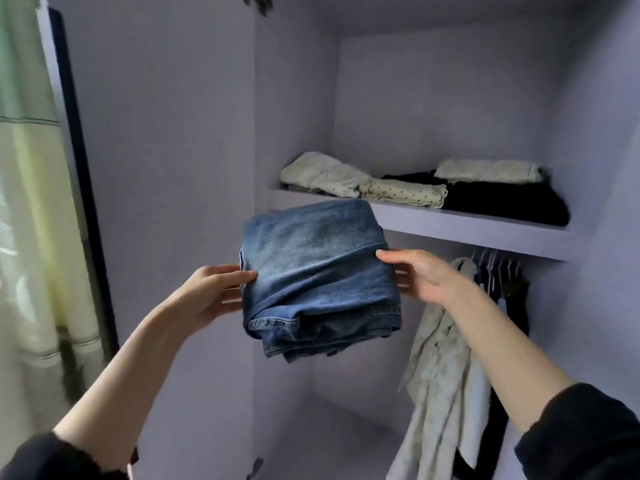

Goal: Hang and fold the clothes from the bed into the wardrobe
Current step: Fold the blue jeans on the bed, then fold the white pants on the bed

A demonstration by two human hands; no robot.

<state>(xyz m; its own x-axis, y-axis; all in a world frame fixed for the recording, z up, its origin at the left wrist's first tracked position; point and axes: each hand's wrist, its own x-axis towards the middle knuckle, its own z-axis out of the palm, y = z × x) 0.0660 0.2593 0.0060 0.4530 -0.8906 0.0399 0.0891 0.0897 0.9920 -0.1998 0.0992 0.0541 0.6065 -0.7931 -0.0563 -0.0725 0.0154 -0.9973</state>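
A folded pair of blue jeans (318,278) is held in the air in front of the open wardrobe, just below and in front of its shelf (467,228). My left hand (211,292) grips the bundle's left side, thumb on top and fingers underneath. My right hand (419,275) grips its right side the same way. On the shelf lie folded cream clothes with dots (401,192), a folded black garment (505,202) and a pale folded piece (488,170) on top of it.
Under the shelf a pale shirt (440,372) and dark clothes (516,306) hang from hangers at the right. The open wardrobe door (166,168) stands at the left, with a curtain (31,202) beyond it. The wardrobe's lower left compartment (332,427) shows bare floor.
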